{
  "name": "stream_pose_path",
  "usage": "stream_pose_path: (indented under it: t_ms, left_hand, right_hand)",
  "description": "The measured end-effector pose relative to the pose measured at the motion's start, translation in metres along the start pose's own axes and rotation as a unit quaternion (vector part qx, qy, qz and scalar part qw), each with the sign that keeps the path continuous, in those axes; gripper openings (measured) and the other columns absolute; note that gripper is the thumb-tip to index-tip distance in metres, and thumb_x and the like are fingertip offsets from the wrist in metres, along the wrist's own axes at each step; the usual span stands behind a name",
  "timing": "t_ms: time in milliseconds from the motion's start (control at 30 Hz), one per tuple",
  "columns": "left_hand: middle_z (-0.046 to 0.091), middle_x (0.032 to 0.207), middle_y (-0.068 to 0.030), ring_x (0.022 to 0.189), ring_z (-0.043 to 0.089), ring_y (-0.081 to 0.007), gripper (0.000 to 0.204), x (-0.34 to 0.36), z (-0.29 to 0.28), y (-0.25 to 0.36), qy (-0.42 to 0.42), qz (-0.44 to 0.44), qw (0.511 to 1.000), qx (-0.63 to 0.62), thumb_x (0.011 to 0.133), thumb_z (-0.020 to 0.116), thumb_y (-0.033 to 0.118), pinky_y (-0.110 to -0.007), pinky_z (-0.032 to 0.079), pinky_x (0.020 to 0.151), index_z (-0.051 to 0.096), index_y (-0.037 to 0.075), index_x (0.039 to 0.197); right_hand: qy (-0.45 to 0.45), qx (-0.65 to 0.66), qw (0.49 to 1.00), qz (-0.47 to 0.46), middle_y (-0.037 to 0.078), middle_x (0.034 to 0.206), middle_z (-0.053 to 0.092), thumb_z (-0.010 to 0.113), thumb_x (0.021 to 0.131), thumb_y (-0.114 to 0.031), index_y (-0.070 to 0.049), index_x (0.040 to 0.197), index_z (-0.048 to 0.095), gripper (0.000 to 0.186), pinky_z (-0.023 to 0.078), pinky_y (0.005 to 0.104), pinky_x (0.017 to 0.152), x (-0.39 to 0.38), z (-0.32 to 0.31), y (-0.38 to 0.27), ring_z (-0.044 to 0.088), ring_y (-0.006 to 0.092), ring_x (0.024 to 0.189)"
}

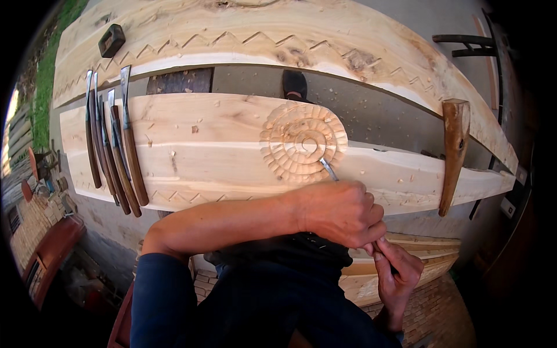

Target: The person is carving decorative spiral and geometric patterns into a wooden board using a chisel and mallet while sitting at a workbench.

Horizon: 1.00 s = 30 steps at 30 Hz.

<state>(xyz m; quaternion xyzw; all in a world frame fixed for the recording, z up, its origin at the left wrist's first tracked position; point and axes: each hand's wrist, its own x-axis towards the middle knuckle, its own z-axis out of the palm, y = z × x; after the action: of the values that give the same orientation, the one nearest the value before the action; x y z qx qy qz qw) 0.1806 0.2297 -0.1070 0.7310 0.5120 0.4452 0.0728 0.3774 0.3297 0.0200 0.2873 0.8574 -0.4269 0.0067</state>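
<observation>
A carving gouge (328,169) slants across the carved spiral rosette (301,136), its steel tip against the lower right part of the rings. My left hand (343,213) is closed around the tool's shaft, back of the hand up, and hides most of it. Lower right, my right hand (399,269) grips the handle end with bent fingers, close beside the left. The rosette is cut into a long pale wooden board (214,127), with shallow zigzag lines along its near edge.
Several chisels and gouges (116,145) lie side by side on the board's left end. A wooden mallet (455,156) rests across its right end. Beyond stands another zigzag-carved board (243,26) with a dark block (111,40) on it. Wood chips lie scattered about.
</observation>
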Motion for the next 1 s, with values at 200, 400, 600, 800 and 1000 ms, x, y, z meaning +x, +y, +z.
stream_pose_path:
  t_ms: [200, 400, 600, 800, 1000]
  left_hand:
    - [0.049, 0.070, -0.0003, 0.059, 0.058, -0.0173, 0.041, 0.000, 0.000, -0.001, 0.000, -0.006, 1.000, -0.017, 0.096, 0.071, 0.044, -0.034, 0.046, 0.053, 0.056, 0.009, 0.080]
    - [0.050, 0.070, -0.0008, 0.059, 0.059, -0.0182, 0.041, -0.001, 0.001, -0.002, -0.003, -0.009, 0.999, -0.032, 0.097, 0.071, 0.044, -0.035, 0.047, 0.053, 0.057, 0.009, 0.081]
    - [0.050, 0.069, -0.0004, 0.058, 0.059, -0.0176, 0.037, 0.001, 0.000, -0.002, -0.002, -0.012, 1.000, -0.024, 0.092, 0.073, 0.040, -0.035, 0.047, 0.052, 0.057, 0.008, 0.081]
    - [0.048, 0.068, 0.0003, 0.058, 0.058, -0.0166, 0.037, 0.002, 0.000, -0.002, -0.012, -0.016, 1.000, -0.015, 0.090, 0.074, 0.039, -0.034, 0.046, 0.051, 0.057, 0.008, 0.079]
    - [0.047, 0.068, 0.0012, 0.058, 0.055, -0.0154, 0.039, 0.001, 0.003, -0.001, -0.004, -0.003, 1.000, 0.004, 0.091, 0.074, 0.041, -0.032, 0.043, 0.051, 0.055, 0.009, 0.078]
  right_hand:
    - [0.003, 0.002, 1.000, 0.012, 0.019, 0.090, 0.079, 0.078, 0.090, 0.013, 0.003, 0.125, 0.081, 0.036, 0.055, 0.0291, 0.065, 0.000, 0.001, -0.001, 0.074, 0.0199, 0.072]
    - [0.000, 0.006, 1.000, 0.024, 0.018, 0.089, 0.079, 0.078, 0.091, 0.012, 0.003, 0.125, 0.081, 0.035, 0.054, 0.0287, 0.065, 0.001, 0.000, -0.005, 0.074, 0.0197, 0.072]
    - [-0.008, 0.026, 0.998, 0.053, 0.018, 0.088, 0.079, 0.077, 0.092, 0.013, 0.004, 0.124, 0.081, 0.034, 0.055, 0.0280, 0.067, 0.001, -0.004, -0.004, 0.074, 0.0170, 0.074]
    - [-0.001, 0.049, 0.998, 0.046, 0.020, 0.091, 0.080, 0.076, 0.091, 0.014, 0.006, 0.122, 0.080, 0.032, 0.058, 0.0287, 0.070, 0.001, 0.000, 0.003, 0.077, 0.0185, 0.078]
    - [-0.013, 0.049, 0.998, 0.043, 0.022, 0.095, 0.082, 0.075, 0.089, 0.014, 0.006, 0.122, 0.081, 0.034, 0.060, 0.0299, 0.072, -0.003, -0.003, 0.006, 0.080, 0.0231, 0.080]
